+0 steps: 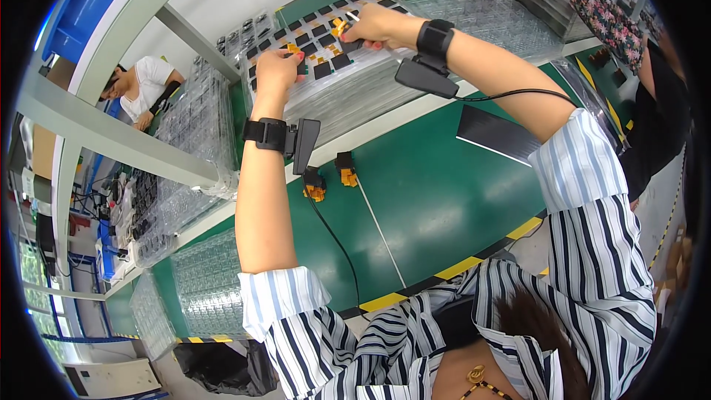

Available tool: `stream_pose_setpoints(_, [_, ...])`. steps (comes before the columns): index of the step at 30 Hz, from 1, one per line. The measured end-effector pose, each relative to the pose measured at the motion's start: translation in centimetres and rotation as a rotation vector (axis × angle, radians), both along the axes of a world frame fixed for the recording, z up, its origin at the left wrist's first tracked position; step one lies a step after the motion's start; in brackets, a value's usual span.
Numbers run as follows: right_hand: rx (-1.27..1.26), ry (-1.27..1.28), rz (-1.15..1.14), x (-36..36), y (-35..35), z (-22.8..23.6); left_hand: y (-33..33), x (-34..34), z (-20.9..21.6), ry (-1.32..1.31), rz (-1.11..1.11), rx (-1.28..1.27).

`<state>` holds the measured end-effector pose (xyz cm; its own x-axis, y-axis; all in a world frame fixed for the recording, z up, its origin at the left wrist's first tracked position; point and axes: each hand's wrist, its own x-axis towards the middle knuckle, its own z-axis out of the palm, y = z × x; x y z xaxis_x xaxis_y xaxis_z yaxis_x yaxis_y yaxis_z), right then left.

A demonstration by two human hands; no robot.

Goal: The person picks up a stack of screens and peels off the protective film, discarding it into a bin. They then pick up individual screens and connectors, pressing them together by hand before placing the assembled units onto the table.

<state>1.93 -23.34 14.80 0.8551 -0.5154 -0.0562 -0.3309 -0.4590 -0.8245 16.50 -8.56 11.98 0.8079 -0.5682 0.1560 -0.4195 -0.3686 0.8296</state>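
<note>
Both of my arms reach over a clear plastic tray [348, 78] on a stack of trays, its pockets filled with black square parts with orange flex tails. My left hand [277, 72] is closed at the tray's left part, fingertips pinching a small flex part [293, 50] with orange and dark areas. Farther right, my right hand [379, 26] is closed above the tray. An orange flex piece [340, 28] and a thin white-tipped stick [352, 16] show at its fingers; a dark piece lies under them. Each wrist wears a black strap with a cabled box.
Two small piles of black-and-orange parts [346, 170] lie on the green bench [437, 192]. A dark flat sheet [496, 133] is at the right. Empty-looking clear trays [489, 26] stand beyond it. A metal frame post [126, 141] rises at left, where another person [152, 85] works.
</note>
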Motion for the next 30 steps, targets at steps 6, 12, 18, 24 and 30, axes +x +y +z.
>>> stream_pose_setpoints(6, [-0.209,0.028,0.020,1.1,1.7,-0.7,-1.6,-1.8,-0.3,-0.170,-0.125,0.223])
stream_pose_setpoints(12, [-0.245,-0.070,-0.029,1.3,1.7,-1.9,-1.7,-2.7,0.1,-0.388,-0.142,0.341])
stream_pose_setpoints(18, [0.168,-0.082,-0.068,0.9,1.4,-1.2,-2.1,-2.2,0.6,-0.237,-0.134,0.456])
stream_pose_setpoints(24, [0.331,-0.119,-0.075,0.8,3.6,-0.1,-1.1,-2.0,0.5,0.129,-0.125,0.146])
stream_pose_setpoints(30, [0.176,-0.026,-0.072,0.9,4.7,0.4,-0.7,-2.2,0.8,0.300,-0.147,-0.008])
